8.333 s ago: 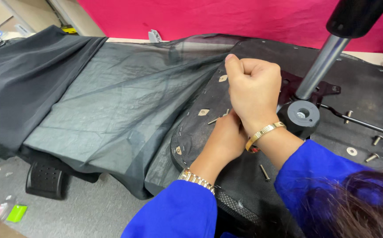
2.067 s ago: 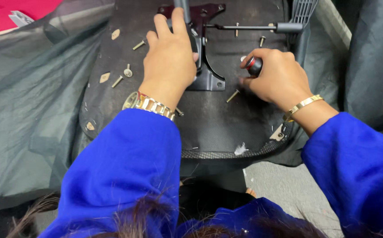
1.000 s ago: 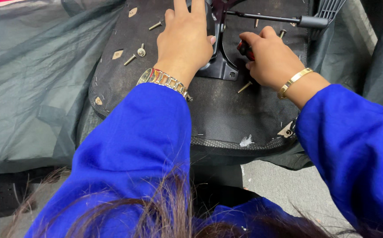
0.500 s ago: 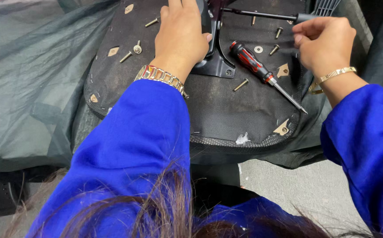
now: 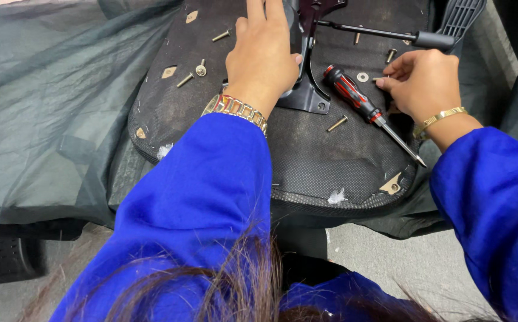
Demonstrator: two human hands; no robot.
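Since half a second ago the right hand (image 5: pixel 427 83) has drawn down from the lever's end toward the loose hardware, and the red-and-black screwdriver (image 5: pixel 363 106) lies where it lay, untouched.

Now the left hand (image 5: pixel 263 56) presses flat and spread on the underside of the chair seat (image 5: pixel 306 155), its thumb side touching the black metal bracket (image 5: pixel 308 89) at its 3 o'clock; nothing is pinched in it, the grip released. A gold watch (image 5: pixel 235 110) sits on that wrist above a blue sleeve (image 5: pixel 199 197).

At 3 o'clock from the screwdriver handle, the right hand has its fingertips (image 5: pixel 384 81) curled together over a small screw just beside a washer (image 5: pixel 362 77). Whether the grip has closed on the screw I cannot tell. A gold bangle (image 5: pixel 441 118) circles that wrist.

From the handle at 11 o'clock, the screwdriver runs to its tip at 5 o'clock near the seat's edge, with a loose bolt (image 5: pixel 337 123) just at its 7 o'clock side. More bolts (image 5: pixel 192 73) lie at 9 o'clock from the left hand. A black lever rod (image 5: pixel 384 34) crosses at 12 o'clock above the right hand. Grey mesh fabric (image 5: pixel 50 107) is draped at 9 o'clock of the seat.
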